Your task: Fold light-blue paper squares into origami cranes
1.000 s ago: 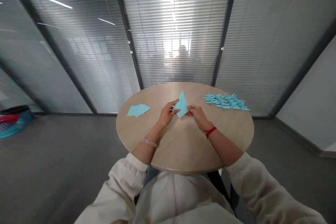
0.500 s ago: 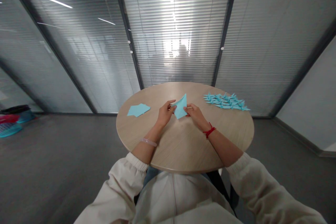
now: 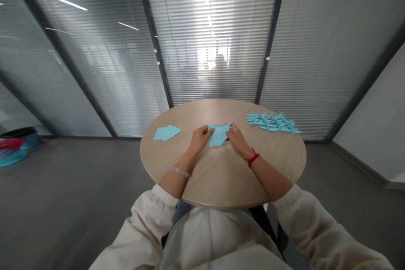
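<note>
A light-blue sheet of origami paper [image 3: 219,136] is held up between both hands above the middle of the round wooden table [image 3: 218,177]. My left hand [image 3: 200,138] pinches its left edge, with the thumb on the near face. At the right edge, my right hand [image 3: 236,137] grips the paper between thumb and fingers. Some fingertips are hidden behind the sheet. To the left lie flat sheets of the same blue paper [image 3: 167,132], fanned a little. Several folded blue paper cranes [image 3: 272,122] sit bunched at the table's right side.
Past the table's far edge stands a glass partition with blinds [image 3: 215,80]. Baskets [image 3: 13,152], one blue with a red top, rest on the grey floor [image 3: 79,194] at far left. A white wall [image 3: 373,118] rises at the right.
The paper has turned from a point-up diamond to a squarer position with its upper edge nearly level. Both hands have shifted their grip to its upper sides.
</note>
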The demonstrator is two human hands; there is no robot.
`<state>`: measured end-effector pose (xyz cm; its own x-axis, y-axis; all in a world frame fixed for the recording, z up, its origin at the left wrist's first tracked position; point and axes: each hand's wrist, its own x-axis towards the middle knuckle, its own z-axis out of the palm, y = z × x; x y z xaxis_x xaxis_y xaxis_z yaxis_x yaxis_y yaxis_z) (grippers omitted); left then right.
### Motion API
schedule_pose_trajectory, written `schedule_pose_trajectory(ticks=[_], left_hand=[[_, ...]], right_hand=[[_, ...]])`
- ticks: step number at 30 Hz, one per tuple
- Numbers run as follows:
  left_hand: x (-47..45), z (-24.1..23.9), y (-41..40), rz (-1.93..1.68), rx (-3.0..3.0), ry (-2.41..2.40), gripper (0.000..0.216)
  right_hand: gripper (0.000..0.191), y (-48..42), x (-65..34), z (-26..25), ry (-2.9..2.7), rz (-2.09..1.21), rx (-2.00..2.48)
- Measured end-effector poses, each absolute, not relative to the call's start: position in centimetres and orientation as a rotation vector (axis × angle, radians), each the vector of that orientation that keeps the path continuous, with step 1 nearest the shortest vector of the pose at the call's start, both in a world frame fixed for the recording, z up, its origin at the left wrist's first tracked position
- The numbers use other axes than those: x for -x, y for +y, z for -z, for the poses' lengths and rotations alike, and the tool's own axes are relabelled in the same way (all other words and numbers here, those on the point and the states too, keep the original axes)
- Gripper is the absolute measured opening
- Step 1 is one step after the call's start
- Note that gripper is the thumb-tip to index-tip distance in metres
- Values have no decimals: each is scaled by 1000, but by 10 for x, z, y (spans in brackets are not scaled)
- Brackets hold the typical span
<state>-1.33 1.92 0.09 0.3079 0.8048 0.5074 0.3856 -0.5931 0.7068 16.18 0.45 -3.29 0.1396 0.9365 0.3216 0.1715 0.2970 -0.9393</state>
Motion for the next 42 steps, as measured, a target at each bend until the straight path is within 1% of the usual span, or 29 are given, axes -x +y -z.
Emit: schedule_pose_trajectory(ticks=[8,12,14,19,26,32,37,42], left_hand=[[16,1,25,-1264,-1910,1021,38],[17,0,24,-1285,-1814,965,39],[17,-1,23,-1300,-1762,932,39],[17,2,24,-1307,-1651,899,40],[15,4,27,-1195,-1681,877,43],[13,0,19,-1051,-1723,835,46],[11,0,15,-1051,-1481,791,49],[10,3,20,-996,-1227,633,47]], right_hand=[[31,3,-163,29,-1312,-802,1121],[35,-5,-161,24,-1223,-984,1004],[34,-8,-160,21,-1182,-1060,963],[32,-11,-160,20,-1106,-1139,926],[32,-6,-161,24,-1132,-1091,948],[48,-4,-164,25,-1144,-983,922],[43,-5,-165,25,-1101,-931,912],[45,-6,-166,25,-1045,-837,938]])
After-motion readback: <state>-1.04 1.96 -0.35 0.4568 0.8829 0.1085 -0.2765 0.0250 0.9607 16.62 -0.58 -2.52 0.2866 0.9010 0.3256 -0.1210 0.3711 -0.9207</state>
